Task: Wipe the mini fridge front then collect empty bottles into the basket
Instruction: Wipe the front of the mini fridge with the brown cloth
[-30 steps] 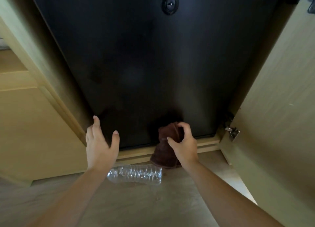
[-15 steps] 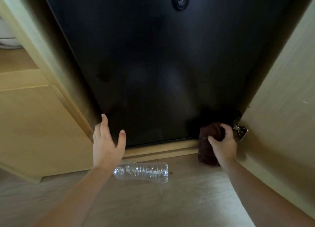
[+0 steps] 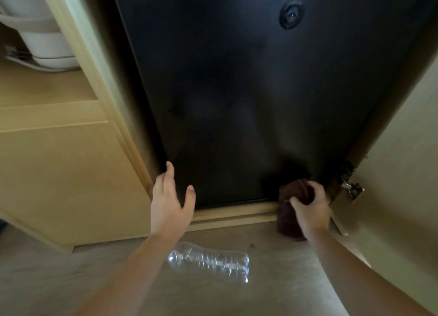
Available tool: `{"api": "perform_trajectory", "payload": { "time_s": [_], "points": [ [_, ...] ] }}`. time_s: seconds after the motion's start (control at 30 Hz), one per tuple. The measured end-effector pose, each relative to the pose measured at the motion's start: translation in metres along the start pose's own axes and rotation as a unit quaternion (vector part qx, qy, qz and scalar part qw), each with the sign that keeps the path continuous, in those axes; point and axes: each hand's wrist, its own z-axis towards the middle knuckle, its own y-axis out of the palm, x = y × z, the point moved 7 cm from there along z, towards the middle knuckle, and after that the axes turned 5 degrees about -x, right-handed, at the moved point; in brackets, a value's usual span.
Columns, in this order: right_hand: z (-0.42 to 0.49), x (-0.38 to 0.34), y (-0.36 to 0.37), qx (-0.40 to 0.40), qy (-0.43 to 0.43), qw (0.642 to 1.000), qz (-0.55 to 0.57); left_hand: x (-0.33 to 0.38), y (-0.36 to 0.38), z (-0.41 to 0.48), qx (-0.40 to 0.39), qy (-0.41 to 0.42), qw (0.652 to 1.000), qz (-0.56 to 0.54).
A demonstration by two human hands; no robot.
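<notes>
The black mini fridge front (image 3: 237, 97) fills the middle of the view, set inside a light wooden cabinet, with a round lock (image 3: 291, 15) near its top right. My right hand (image 3: 310, 207) is shut on a dark brown cloth (image 3: 288, 211) pressed at the fridge's bottom right corner. My left hand (image 3: 169, 202) is open, fingers spread, resting against the fridge's bottom left edge. A clear empty plastic bottle (image 3: 209, 263) lies on its side on the floor just below my left wrist. No basket is in view.
The open wooden cabinet door (image 3: 393, 173) stands at the right with a metal hinge (image 3: 352, 190). A wooden drawer front (image 3: 59, 173) is at the left, with a white appliance (image 3: 40, 33) on the shelf above it. The floor (image 3: 272, 292) is pale.
My right hand swept the cloth from the middle of the fridge's bottom edge to its bottom right corner. The view tilted down and the bottle now sits lower in frame.
</notes>
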Motion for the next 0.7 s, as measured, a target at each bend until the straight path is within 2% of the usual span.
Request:
{"api": "perform_trajectory", "payload": {
  "time_s": [0.1,0.2,0.47,0.6,0.7],
  "points": [
    [-0.001,-0.007,-0.003,0.000,-0.014,1.000,-0.027,-0.003,-0.001,0.000,-0.007,0.010,1.000,0.002],
    [-0.013,-0.022,0.010,-0.011,-0.038,0.999,-0.009,-0.003,-0.001,0.000,-0.011,0.018,1.000,0.002],
    [-0.062,-0.085,0.080,-0.118,-0.119,0.986,0.026,-0.001,-0.005,-0.002,-0.021,0.022,0.999,-0.017],
    [-0.073,-0.103,0.093,-0.133,-0.119,0.983,0.051,0.001,-0.013,-0.001,-0.024,0.011,0.999,-0.019],
    [-0.073,-0.107,0.087,-0.142,-0.133,0.981,0.015,0.009,-0.021,-0.001,-0.013,0.019,1.000,-0.011]
  ]
}}
